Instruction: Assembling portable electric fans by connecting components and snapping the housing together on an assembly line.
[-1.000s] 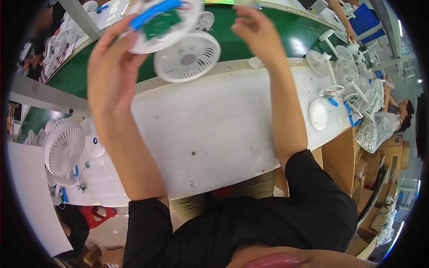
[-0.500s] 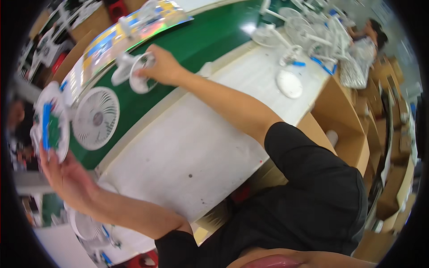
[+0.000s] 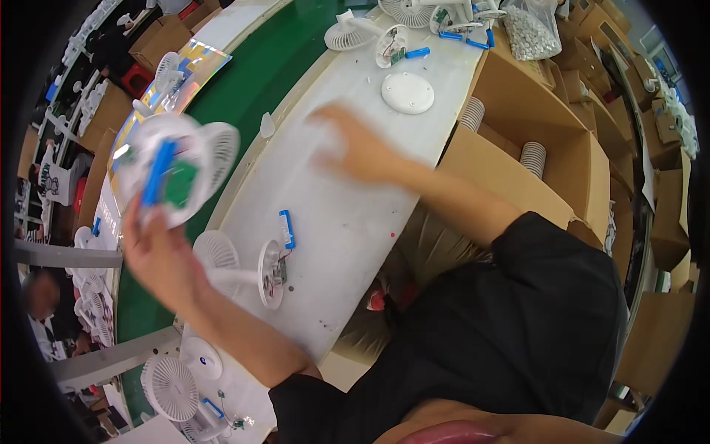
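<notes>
My left hand [image 3: 164, 259] grips a small white fan by its round base [image 3: 194, 144], raised over the green belt's edge. The base's underside is uncovered, baring a blue battery [image 3: 157, 174] and a green circuit board [image 3: 180, 185]; the fan's grille [image 3: 224, 155] shows behind it. My right hand [image 3: 359, 148] is over the white table, smeared by motion, with no object visible in it. Below my hands, a second white fan lies on its side, its opened base [image 3: 271, 274] wired to a blue battery [image 3: 287, 229]. A round white cover [image 3: 408, 93] lies farther right.
Several fans with blue batteries, one with an opened base [image 3: 392, 46], lie at the table's far end. A green belt [image 3: 255, 70] runs along the far side. Cardboard boxes [image 3: 510, 166] stand at right, beside a bag of white parts [image 3: 530, 33]. More fans [image 3: 170, 386] lie lower left.
My right hand has let go of a round white fan part and moved right, off the belt. A fan with an opened base now lies on the table. The view has shifted.
</notes>
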A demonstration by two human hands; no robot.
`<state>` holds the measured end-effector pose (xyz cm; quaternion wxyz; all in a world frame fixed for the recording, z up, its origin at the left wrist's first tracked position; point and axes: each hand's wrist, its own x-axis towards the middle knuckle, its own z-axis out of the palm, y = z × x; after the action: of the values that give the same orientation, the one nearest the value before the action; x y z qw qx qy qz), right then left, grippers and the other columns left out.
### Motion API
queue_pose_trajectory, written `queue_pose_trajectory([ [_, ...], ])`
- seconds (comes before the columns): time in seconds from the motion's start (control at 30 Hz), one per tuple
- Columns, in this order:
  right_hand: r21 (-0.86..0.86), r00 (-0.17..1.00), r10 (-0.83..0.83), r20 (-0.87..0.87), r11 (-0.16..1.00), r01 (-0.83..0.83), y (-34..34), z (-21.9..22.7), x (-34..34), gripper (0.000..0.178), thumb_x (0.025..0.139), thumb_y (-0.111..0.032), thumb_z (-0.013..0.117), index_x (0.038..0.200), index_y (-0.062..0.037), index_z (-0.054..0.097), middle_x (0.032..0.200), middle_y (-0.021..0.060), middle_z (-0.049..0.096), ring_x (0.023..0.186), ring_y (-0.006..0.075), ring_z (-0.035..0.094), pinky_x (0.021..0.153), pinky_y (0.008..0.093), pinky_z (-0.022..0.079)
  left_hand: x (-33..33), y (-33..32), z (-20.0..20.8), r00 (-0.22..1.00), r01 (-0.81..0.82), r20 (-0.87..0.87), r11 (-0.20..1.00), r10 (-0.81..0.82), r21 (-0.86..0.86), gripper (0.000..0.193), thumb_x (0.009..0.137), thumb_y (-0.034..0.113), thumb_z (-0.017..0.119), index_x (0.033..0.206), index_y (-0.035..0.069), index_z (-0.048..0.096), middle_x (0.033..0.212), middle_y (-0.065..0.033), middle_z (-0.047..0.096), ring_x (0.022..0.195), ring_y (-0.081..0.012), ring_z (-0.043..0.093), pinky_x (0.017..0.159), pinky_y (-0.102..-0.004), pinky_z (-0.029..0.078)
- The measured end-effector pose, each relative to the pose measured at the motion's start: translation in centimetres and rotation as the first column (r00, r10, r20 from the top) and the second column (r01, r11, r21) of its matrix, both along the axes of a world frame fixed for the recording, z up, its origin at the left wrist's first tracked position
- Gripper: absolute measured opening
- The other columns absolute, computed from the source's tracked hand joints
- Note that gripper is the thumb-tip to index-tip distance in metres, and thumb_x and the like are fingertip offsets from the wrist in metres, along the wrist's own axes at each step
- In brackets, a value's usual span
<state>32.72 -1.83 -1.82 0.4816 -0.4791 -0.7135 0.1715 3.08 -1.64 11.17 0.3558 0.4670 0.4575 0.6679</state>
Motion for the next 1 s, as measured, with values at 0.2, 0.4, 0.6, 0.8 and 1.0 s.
queue_pose_trajectory([
  [0.2,-0.247,0.653,-0.465,0.598,0.668,0.702,2.8,-0.1,15.0,0.058,0.085,-0.039,0.069,0.129,-0.0035,0.056,0.122,0.0200,0.058,0.114,0.0360,0.055,0.096,0.0444,0.047,6.2,-0.5,-1.0,0.982,0.147,-0.091,0.974,-0.165,-0.172,0.049,0.086,-0.011,0.055,0.132,0.004,0.057,0.105,-0.0181,0.068,0.086,-0.0176,0.068,0.072,-0.0226,0.057],
  [0.4,-0.558,0.817,-0.215,0.535,0.636,0.533,1.6,1.4,17.6,0.055,0.082,-0.028,0.073,0.127,-0.0013,0.056,0.122,0.0238,0.058,0.103,0.0381,0.061,0.085,0.0405,0.055,5.7,-1.0,-1.5,0.898,0.299,-0.278,0.937,-0.340,-0.179,0.056,0.083,-0.012,0.056,0.137,0.005,0.053,0.099,-0.0185,0.068,0.081,-0.0173,0.068,0.068,-0.0220,0.057],
  [0.6,-0.354,0.814,-0.116,-0.570,0.928,-0.116,-5.7,8.9,6.9,0.044,0.082,-0.007,0.069,0.124,-0.0027,0.054,0.118,0.0171,0.059,0.094,0.0244,0.062,0.079,0.0316,0.055,7.4,-2.0,-1.1,0.942,0.245,-0.169,0.939,-0.289,-0.242,0.048,0.083,-0.011,0.057,0.130,0.001,0.055,0.098,-0.0152,0.066,0.077,-0.0151,0.064,0.065,-0.0227,0.057],
  [0.8,0.059,0.615,0.220,-0.757,0.961,-0.271,-1.9,8.9,-3.4,0.042,0.086,-0.005,0.065,0.126,-0.0034,0.053,0.115,0.0131,0.060,0.098,0.0217,0.060,0.084,0.0303,0.053,8.0,-2.5,-1.4,0.966,0.250,-0.010,0.946,-0.258,-0.207,0.043,0.082,-0.010,0.061,0.124,-0.002,0.056,0.100,-0.0138,0.063,0.077,-0.0155,0.064,0.064,-0.0231,0.057],
  [1.0,-0.196,0.590,-0.023,-0.807,0.953,-0.230,-0.8,9.4,-5.5,0.038,0.090,-0.014,0.061,0.126,-0.0024,0.053,0.115,0.0143,0.059,0.099,0.0221,0.059,0.084,0.0309,0.052,7.8,-2.2,-1.6,0.963,0.269,0.057,0.934,-0.264,-0.233,0.043,0.081,-0.010,0.063,0.123,-0.003,0.054,0.102,-0.0144,0.061,0.082,-0.0178,0.065,0.069,-0.0252,0.058],
])
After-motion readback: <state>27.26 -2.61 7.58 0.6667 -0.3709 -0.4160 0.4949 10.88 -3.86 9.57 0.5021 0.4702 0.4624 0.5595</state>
